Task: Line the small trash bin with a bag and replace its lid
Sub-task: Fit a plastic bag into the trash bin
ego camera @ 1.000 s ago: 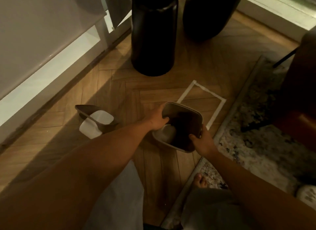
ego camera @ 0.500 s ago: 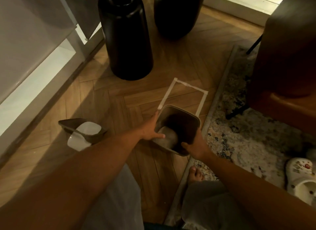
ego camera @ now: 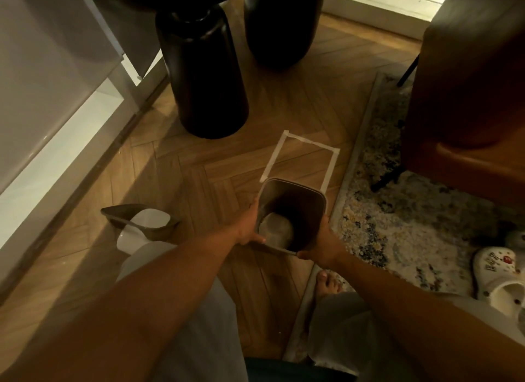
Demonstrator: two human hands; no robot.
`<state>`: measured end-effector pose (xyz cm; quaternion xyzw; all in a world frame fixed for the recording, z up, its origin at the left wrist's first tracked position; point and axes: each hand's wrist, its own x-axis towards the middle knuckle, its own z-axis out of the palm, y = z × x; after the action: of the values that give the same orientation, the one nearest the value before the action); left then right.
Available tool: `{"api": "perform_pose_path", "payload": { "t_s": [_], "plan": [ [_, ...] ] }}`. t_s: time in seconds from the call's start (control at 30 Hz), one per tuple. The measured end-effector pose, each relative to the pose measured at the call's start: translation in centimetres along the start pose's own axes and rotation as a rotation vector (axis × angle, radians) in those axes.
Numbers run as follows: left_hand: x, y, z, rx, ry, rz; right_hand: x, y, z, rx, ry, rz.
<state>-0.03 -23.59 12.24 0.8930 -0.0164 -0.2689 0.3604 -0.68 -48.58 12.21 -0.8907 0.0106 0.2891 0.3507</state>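
Note:
A small grey trash bin (ego camera: 309,199) stands open on the wooden floor at the near edge of a white tape rectangle (ego camera: 301,158). A pale rounded bag (ego camera: 277,228) lies inside it near the bottom. My left hand (ego camera: 250,225) grips the bin's left rim, thumb over the edge. My right hand (ego camera: 321,245) holds the near right corner of the rim. The bin's lid (ego camera: 142,221), grey with a white swing flap, lies on the floor to the left, apart from both hands.
Two tall black vases (ego camera: 204,77) stand on the floor beyond the tape. A patterned rug (ego camera: 397,225) lies to the right, with a brown chair (ego camera: 468,83) on it and a white clog (ego camera: 500,279). White cabinets (ego camera: 42,97) line the left.
The view has shifted, so the bin, lid and vases appear lower and further right. Both hands keep their hold on the bin's rim at the tape rectangle's near edge.

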Motion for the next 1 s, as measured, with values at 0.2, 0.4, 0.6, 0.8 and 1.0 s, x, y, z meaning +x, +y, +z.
{"api": "perform_pose_path", "payload": {
  "t_s": [0.2, 0.4, 0.6, 0.8, 1.0],
  "plan": [
    [-0.6, -0.1, 0.3, -0.022, 0.012, -0.051, -0.8, -0.5, 0.1, -0.067, -0.02, -0.01],
    [-0.9, 0.2, 0.2, 0.025, 0.01, -0.071, -1.1, -1.4, -0.7, -0.165, -0.083, -0.011],
    [-0.8, 0.6, -1.0, 0.007, 0.083, -0.088, -0.3, -4.9, -2.5, -0.483, -0.113, 0.047],
    [-0.8, -0.4, -4.1, -0.095, 0.098, -0.189, 1.3, -9.2, -4.3, -0.598, -0.157, -0.053],
    [-3.6, -3.6, -8.4, -0.057, 0.131, -0.215, 1.7, -12.6, -4.4, -0.689, -0.315, -0.245]
  ]
}}
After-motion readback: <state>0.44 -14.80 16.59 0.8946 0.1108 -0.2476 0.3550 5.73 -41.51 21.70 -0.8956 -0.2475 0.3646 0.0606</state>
